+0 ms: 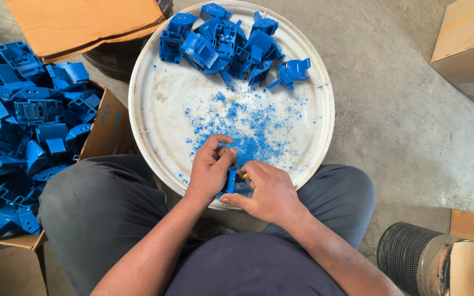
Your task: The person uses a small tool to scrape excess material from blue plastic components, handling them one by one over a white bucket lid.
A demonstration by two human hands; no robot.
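Blue plastic part pinched between left hand fingers, right hand beside — touching

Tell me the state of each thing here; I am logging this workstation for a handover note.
Left hand: closed around a blue part.
Right hand: gripping a small tool against the part.
Blue part: held upright between both hands.
Tray: lying flat, dusted with blue shavings.
Part pile: heaped at the tray's far edge.
Left box: open, full of blue parts.
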